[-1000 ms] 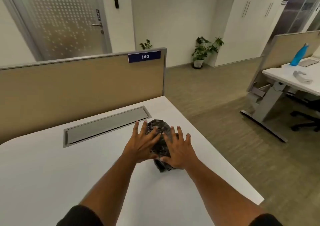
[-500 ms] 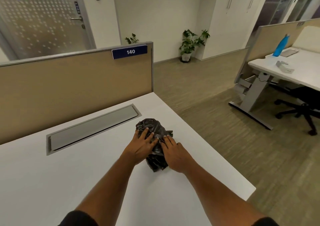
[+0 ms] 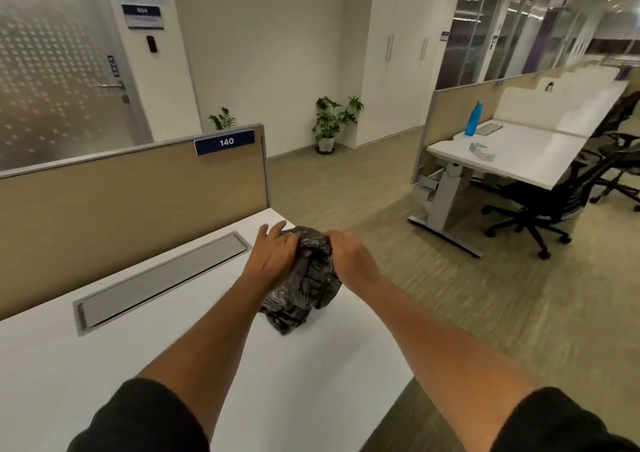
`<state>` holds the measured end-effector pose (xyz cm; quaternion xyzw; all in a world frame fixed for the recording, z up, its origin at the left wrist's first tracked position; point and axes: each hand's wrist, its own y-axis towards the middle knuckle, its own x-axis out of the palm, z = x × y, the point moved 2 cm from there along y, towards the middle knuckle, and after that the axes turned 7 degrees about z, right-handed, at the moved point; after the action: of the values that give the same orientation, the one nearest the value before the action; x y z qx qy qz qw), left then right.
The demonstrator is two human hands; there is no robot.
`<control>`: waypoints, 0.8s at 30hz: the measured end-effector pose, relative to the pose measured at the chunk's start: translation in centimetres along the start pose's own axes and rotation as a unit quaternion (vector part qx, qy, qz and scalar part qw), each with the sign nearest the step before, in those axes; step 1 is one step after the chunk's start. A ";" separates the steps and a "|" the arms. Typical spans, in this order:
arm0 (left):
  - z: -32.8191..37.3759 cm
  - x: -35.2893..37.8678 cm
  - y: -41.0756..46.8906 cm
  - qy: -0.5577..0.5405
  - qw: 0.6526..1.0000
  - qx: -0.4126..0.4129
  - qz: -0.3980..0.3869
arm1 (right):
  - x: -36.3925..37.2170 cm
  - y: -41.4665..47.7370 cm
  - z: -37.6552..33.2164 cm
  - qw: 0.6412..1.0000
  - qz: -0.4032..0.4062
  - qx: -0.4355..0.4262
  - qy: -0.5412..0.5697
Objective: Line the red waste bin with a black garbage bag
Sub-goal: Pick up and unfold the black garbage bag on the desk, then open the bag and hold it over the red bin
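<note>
Head view: a crumpled black garbage bag (image 3: 304, 281) sits bunched on the white desk (image 3: 145, 354), close to the desk's right edge. Its long axis runs from the far end, between the hands, back toward the person. Left hand (image 3: 275, 255) lies against the bundle's far left side, fingers (image 3: 273, 231) loosely spread, touching plastic; whether they pinch a fold, cannot tell. Right hand (image 3: 348, 255) is curled closed over the top right of the bundle, gripping it. Both hands equally near; the bulk of the bag hangs below and nearer than the fingers. The red waste bin is not in view. Likely next: lift and shake open.
</note>
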<state>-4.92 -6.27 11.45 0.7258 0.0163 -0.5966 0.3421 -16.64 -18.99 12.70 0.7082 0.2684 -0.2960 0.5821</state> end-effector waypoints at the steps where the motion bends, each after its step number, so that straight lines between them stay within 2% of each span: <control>1: 0.7 -1.3 0.1 -0.015 1.000 -0.002 0.014 | -1.7 0.0 0.0 1.000 0.000 0.023 0.010; 7: 7.4 -7.6 -0.8 -0.076 0.996 0.010 0.054 | -12.0 -3.1 0.8 0.983 0.005 0.168 0.073; 10: 12.9 -9.7 -2.3 -0.200 0.979 0.011 0.029 | -16.9 -6.7 1.9 0.964 -0.005 0.252 0.086; 12: 17.0 -10.4 -3.5 -0.266 0.964 0.013 -0.003 | -20.0 -10.0 3.2 0.937 -0.017 0.333 0.105; 14: 21.3 -10.7 -5.0 -0.316 0.948 0.010 -0.032 | -22.9 -14.1 5.0 0.879 0.007 0.437 0.191; 16: 25.4 -10.7 -6.6 -0.357 0.931 -0.002 -0.074 | -25.6 -19.3 6.1 0.778 0.052 0.517 0.352; 17: 27.3 -10.4 -7.6 -0.374 0.922 -0.012 -0.102 | -26.8 -22.3 6.3 0.732 0.075 0.542 0.406; 18: 29.1 -10.0 -8.6 -0.387 0.912 -0.023 -0.129 | -27.9 -25.5 6.3 0.701 0.090 0.564 0.427; 21: 34.0 -8.1 -11.9 -0.406 0.893 -0.046 -0.189 | -30.0 -34.7 5.4 0.658 0.109 0.622 0.410; 24: 38.4 -6.1 -15.4 -0.435 0.868 -0.055 -0.232 | -31.0 -42.7 3.8 0.613 0.135 0.628 0.461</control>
<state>-46.16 -11.98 7.36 0.3481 0.0665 -0.9122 0.2054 -69.09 -16.23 6.36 0.9720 0.1513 0.0549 -0.1713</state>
